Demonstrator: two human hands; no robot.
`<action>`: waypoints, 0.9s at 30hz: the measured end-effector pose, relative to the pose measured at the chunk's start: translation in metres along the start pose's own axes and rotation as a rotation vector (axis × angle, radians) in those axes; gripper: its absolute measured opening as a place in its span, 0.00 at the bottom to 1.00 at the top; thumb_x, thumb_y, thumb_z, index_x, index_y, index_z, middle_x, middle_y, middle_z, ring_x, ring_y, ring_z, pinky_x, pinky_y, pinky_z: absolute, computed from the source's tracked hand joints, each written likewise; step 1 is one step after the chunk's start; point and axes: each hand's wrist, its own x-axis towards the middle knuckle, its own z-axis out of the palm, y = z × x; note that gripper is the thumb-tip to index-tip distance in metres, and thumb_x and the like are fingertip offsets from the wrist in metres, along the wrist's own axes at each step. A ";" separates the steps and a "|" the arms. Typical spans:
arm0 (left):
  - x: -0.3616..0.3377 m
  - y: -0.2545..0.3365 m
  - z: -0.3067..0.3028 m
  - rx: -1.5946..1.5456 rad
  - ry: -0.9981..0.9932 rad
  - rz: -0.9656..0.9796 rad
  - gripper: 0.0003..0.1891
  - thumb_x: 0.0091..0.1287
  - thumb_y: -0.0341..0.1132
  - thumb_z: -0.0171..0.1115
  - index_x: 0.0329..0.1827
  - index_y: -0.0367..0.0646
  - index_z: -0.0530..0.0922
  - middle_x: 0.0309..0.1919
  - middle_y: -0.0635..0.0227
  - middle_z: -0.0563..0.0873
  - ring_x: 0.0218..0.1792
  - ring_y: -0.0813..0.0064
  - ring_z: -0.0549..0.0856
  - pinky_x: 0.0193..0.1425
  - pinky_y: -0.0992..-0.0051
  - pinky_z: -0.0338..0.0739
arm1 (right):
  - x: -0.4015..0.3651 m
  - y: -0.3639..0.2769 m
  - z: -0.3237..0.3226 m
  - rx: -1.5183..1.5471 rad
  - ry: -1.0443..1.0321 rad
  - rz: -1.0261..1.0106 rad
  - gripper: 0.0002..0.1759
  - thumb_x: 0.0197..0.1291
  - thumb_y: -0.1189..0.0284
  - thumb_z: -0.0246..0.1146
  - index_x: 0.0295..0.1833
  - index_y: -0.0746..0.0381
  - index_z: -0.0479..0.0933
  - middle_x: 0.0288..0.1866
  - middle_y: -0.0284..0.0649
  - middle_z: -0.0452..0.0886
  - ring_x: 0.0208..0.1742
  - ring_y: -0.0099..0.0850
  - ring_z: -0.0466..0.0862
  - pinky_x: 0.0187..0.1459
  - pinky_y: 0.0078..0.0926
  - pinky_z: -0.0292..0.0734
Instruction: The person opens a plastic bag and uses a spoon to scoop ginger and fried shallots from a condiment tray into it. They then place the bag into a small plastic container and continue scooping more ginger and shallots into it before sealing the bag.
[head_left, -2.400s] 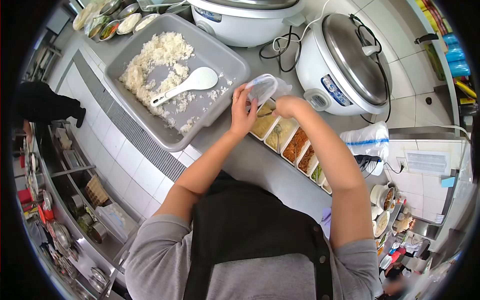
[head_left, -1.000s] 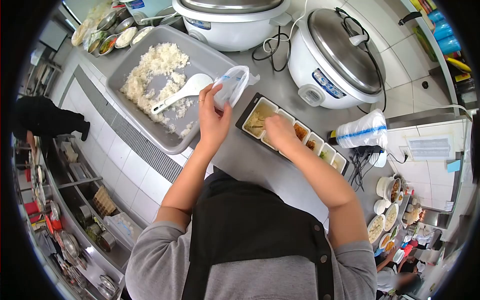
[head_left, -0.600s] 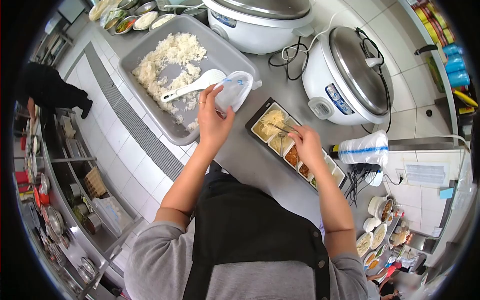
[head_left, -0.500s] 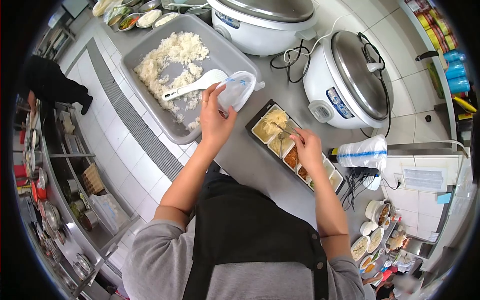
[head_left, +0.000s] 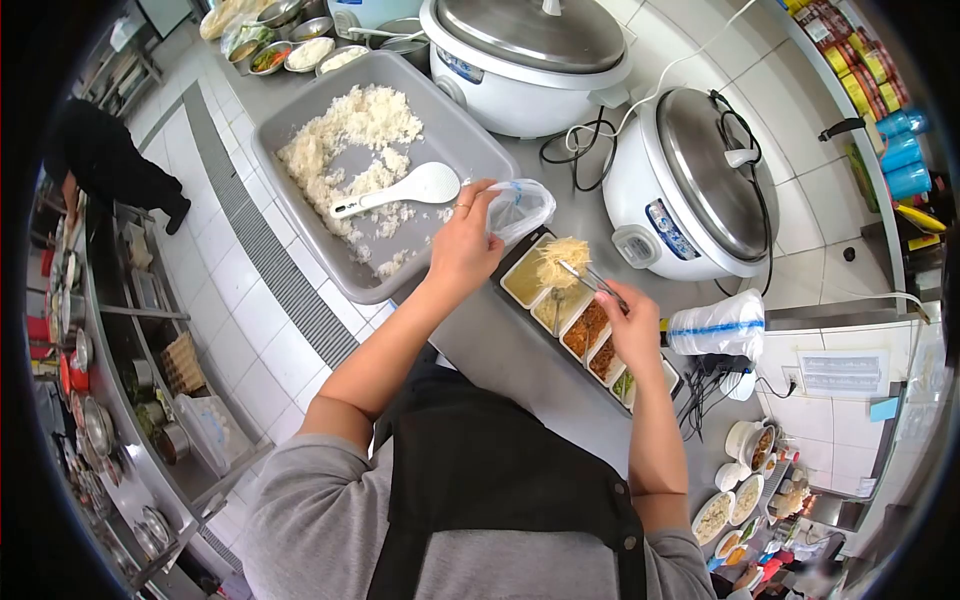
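Observation:
Between the fingers of my left hand is a clear plastic bag, its mouth spread a little, held above the near edge of the grey tub. My right hand is closed on metal tongs. A clump of pale yellow shreds hangs from the tong tips, over a black-framed holder of white food containers. A spoon stands in the second container; reddish-brown crumbly food fills the one after it. White rice and a white rice paddle lie in the tub.
Two large rice cookers stand along the wall side, with black cables beside them. A roll of plastic bags lies right of the containers. Bowls of food are at lower right. Another person works at the left counter.
The tongs have lifted the yellow shreds out of the first container. My left hand has moved right and slightly down with the bag. The view has shifted slightly.

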 end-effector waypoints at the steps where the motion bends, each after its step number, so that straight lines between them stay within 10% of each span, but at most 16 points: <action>1: 0.003 -0.002 0.004 0.046 -0.015 0.053 0.31 0.54 0.22 0.63 0.65 0.42 0.73 0.70 0.64 0.74 0.47 0.53 0.88 0.47 0.57 0.85 | 0.000 -0.007 -0.010 0.000 0.005 0.001 0.21 0.67 0.66 0.72 0.58 0.71 0.84 0.46 0.54 0.88 0.40 0.39 0.88 0.46 0.32 0.82; 16: 0.002 0.003 0.053 -0.206 -0.181 0.185 0.36 0.48 0.25 0.69 0.66 0.36 0.74 0.66 0.54 0.76 0.62 0.46 0.80 0.62 0.57 0.80 | 0.016 -0.015 -0.001 0.179 0.033 -0.031 0.20 0.68 0.68 0.71 0.58 0.71 0.83 0.44 0.48 0.87 0.39 0.31 0.84 0.44 0.27 0.78; 27: 0.004 0.010 0.062 -0.244 -0.166 0.194 0.38 0.49 0.25 0.71 0.70 0.40 0.75 0.67 0.56 0.76 0.40 0.62 0.87 0.46 0.68 0.83 | 0.016 -0.028 0.038 -0.664 0.022 -0.328 0.15 0.66 0.72 0.65 0.54 0.68 0.82 0.46 0.48 0.82 0.48 0.44 0.85 0.49 0.41 0.82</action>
